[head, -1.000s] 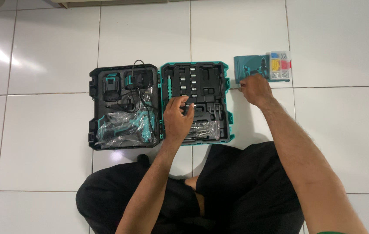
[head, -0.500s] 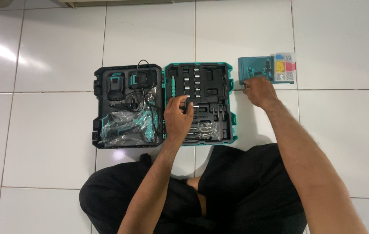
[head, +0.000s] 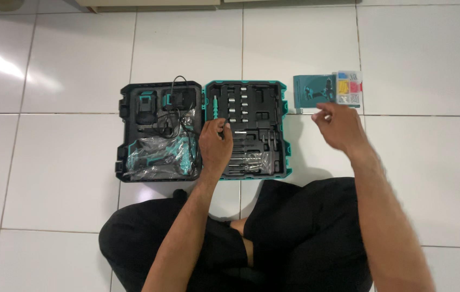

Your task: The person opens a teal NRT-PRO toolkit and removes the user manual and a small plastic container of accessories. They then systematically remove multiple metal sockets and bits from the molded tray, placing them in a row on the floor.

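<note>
Open tool case (head: 132,162) flat on tile floor (head: 51,162) w/ bagged drill (head: 157,157) in its left half, left hand (head: 214,146) over bit tray (head: 257,108), fingertips pinching a small bit, right hand (head: 341,127) lifted nr teal booklet (head: 313,89), fingers loosely curled, holding nothing visible.

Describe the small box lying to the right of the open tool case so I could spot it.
On the white tiled floor, look right of the open tool case, just beyond the right hand. The small flat box is teal, and its right end shows yellow and pink pieces.
</note>
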